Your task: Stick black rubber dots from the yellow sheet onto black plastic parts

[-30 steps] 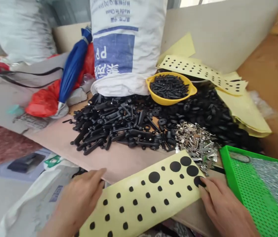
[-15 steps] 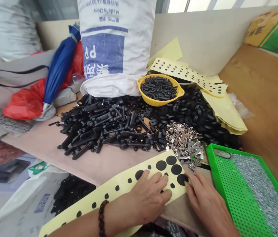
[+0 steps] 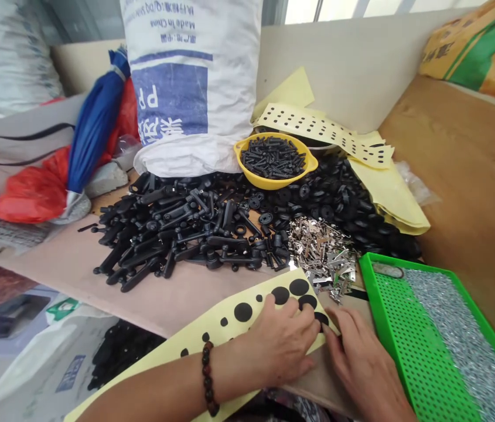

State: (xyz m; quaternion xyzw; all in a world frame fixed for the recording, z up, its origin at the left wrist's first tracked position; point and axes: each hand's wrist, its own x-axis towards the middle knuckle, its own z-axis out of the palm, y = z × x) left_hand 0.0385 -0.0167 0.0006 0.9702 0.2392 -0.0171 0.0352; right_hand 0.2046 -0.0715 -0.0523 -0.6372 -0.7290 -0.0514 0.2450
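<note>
A pale yellow sheet (image 3: 229, 337) carrying large and small black round stickers lies slantwise across the near edge of the table. My left hand (image 3: 280, 343) rests on it with fingers spread, the fingertips beside the large stickers at its right end; a dark beaded bracelet is on that wrist. At the sheet's right edge, my right hand (image 3: 364, 357) has thumb and forefinger closed on the edge of a black round sticker (image 3: 321, 318). My left fingers partly cover that sticker and the one above it.
Black plastic arms (image 3: 177, 228) and small metal clips (image 3: 320, 249) are heaped beyond the sheet. A yellow bowl (image 3: 273, 183) holds black screw-like pieces. On the right stands a green tray (image 3: 427, 346) of small shiny parts. A white sack (image 3: 229, 88) rises behind.
My left hand has slid right along the sheet, its fingers now over the stickers at the right end. My right hand stays at the same corner. The whole view has shifted slightly.
</note>
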